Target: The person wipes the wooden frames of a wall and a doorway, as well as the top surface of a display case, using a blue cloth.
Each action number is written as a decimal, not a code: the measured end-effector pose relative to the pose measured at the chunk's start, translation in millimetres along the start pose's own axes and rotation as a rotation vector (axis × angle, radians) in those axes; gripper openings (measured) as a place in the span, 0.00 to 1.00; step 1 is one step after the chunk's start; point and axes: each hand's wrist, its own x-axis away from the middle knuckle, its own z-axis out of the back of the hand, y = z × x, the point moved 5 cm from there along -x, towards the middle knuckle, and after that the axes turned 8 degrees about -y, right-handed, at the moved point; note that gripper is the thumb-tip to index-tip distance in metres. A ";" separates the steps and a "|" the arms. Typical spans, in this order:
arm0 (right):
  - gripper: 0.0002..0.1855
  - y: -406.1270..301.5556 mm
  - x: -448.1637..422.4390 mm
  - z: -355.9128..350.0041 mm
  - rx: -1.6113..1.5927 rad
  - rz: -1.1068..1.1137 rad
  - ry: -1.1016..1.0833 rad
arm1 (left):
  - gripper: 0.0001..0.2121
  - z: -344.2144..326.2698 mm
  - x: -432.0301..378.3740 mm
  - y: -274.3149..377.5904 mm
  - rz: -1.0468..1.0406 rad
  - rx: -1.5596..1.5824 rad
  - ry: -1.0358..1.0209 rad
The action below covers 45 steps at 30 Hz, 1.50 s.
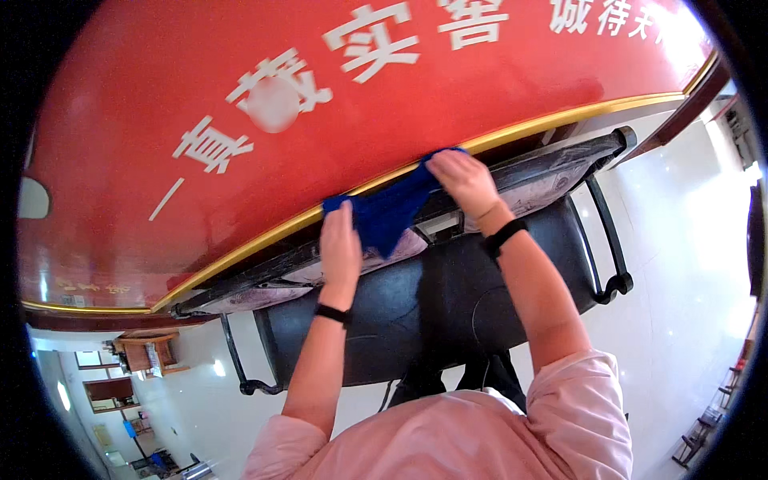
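Note:
A dark blue cloth (pixel 390 210) stretches between my two hands against the gold trim (pixel 516 127) along the lower edge of a glossy red wall panel (pixel 384 120), which bears large white writing. My left hand (pixel 341 246) is on the cloth's left end, fingers pointing up and slightly blurred. Higher up and to the right, my right hand (pixel 465 180) presses the other end of the cloth at the trim, its fingers bent over it. The middle of the cloth hangs in a point over the backrest below. Both wrists wear black bands.
Right below the panel stands a dark bench (pixel 384 318) with a patterned backrest (pixel 540 189) and black metal armrests (pixel 612 240), between my body and the wall. Wooden furniture (pixel 147 354) is at the lower left, and stools (pixel 699 435) line the far right on the shiny white floor.

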 end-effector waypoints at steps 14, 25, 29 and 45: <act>0.11 33.1 17.2 -9.5 -0.420 -0.321 0.110 | 0.29 -70.0 -61.3 121.9 0.030 -0.107 0.299; 0.17 70.5 35.8 32.8 -0.128 0.095 0.012 | 0.31 -64.7 -60.2 131.0 0.099 -0.145 0.287; 0.15 146.7 80.6 54.9 -0.014 -0.062 0.057 | 0.29 -52.0 -73.5 155.2 0.035 -0.128 0.310; 0.09 60.7 21.5 46.9 -0.103 -0.148 0.128 | 0.31 -98.9 -103.8 186.0 -0.104 -0.135 0.161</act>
